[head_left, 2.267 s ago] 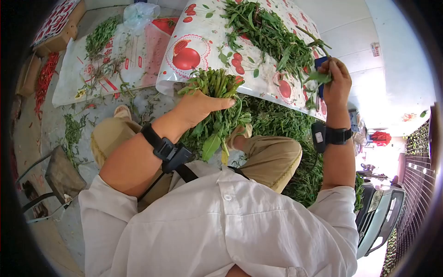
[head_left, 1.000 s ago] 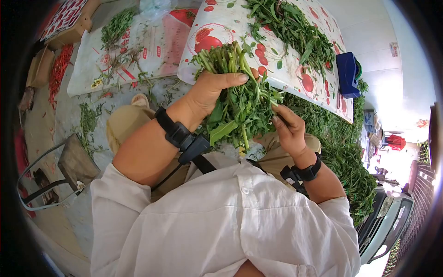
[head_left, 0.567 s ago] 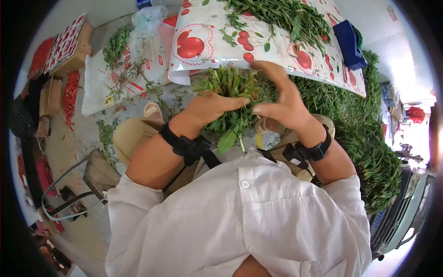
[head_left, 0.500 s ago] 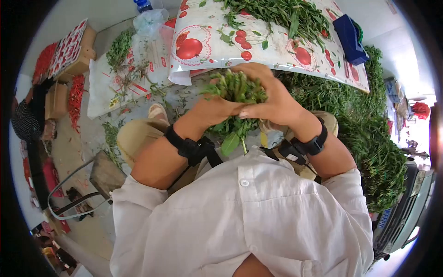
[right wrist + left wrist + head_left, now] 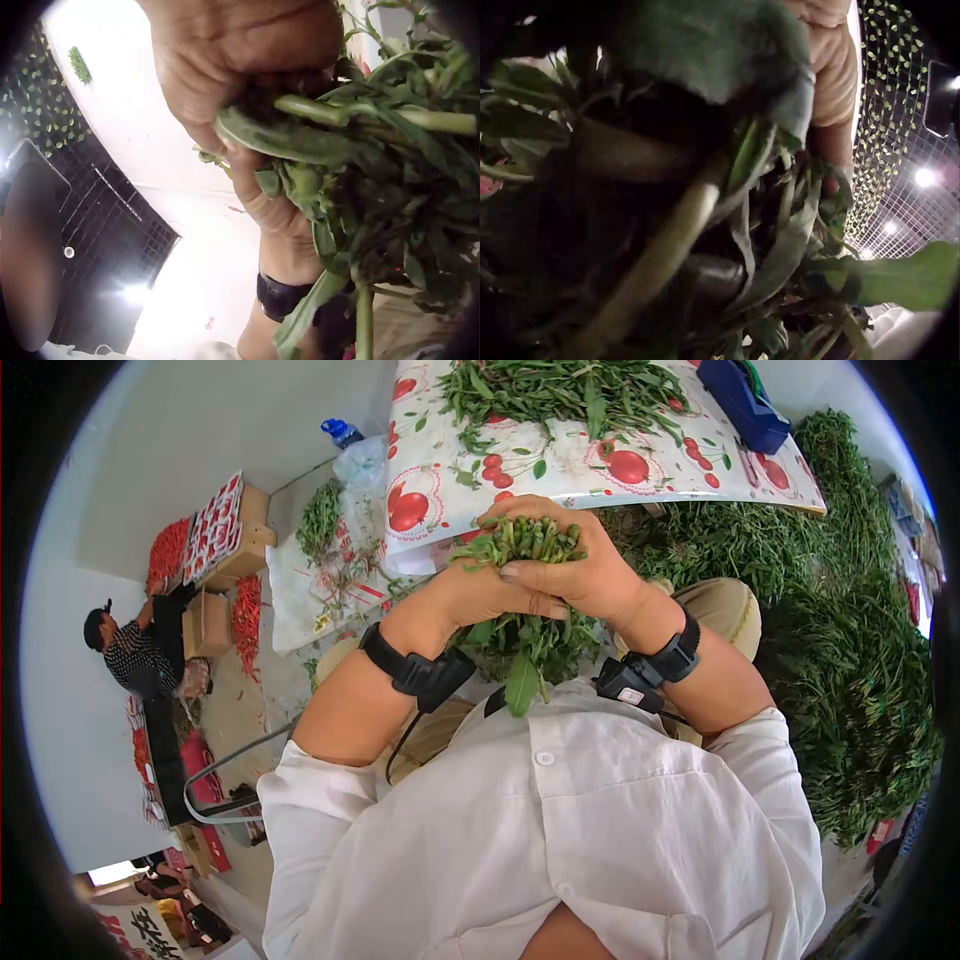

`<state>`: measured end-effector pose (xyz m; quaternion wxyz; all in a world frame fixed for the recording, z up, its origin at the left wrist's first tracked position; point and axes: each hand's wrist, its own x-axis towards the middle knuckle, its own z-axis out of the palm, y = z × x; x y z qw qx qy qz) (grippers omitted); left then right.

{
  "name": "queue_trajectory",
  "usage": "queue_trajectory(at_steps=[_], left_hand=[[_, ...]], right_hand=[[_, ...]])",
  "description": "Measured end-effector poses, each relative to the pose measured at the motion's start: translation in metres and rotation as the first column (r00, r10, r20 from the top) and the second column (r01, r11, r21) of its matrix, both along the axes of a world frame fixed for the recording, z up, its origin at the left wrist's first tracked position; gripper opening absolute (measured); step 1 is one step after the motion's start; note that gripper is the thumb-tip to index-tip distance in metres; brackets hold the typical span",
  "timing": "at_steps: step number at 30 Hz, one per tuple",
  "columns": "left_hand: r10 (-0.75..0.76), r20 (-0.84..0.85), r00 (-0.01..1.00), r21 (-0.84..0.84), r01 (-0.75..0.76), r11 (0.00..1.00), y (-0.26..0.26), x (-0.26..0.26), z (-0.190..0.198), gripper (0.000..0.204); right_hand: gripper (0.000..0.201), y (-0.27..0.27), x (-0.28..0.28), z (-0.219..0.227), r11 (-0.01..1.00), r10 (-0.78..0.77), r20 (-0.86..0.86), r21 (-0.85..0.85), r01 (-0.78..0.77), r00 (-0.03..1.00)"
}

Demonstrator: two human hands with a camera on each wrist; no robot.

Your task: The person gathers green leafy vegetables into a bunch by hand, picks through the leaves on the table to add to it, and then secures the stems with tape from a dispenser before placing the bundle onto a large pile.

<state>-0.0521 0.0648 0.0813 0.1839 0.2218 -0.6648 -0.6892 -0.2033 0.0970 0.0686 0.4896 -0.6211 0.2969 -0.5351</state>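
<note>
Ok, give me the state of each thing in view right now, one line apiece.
Bunch of greens: gripped by both hands, cut stem ends up, leaves hanging down.
Left hand: fingers curled round the bunch.
Right hand: fingers curled round the bunch.
Loose greens: lying spread on the fruit-print sheet.
Blue-capped bottle: cap on.

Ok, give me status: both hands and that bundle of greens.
Left hand and right hand both grip the bundle of greens, cut stem ends up, leaves hanging toward the shirt. Nothing in the way.
</note>
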Motion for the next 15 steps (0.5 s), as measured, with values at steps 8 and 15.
queue_trajectory(at_steps=[8, 15], left_hand=[[0.076, 0.086, 0.993, -0.282, -0.049, 0.958, 0.011, -0.024, 0.012, 0.033], [0.015, 0.103, 0.995, -0.548, 0.045, 0.835, 0.022, -0.044, 0.039, 0.037]], right_hand=[[0.034, 0.02, -0.017, 0.012, 1.0, -0.01, 0.224, -0.018, 0.014, 0.975], [0.033, 0.032, -0.037, 0.027, 0.897, -0.15, 0.108, -0.403, 0.181, 0.983]])
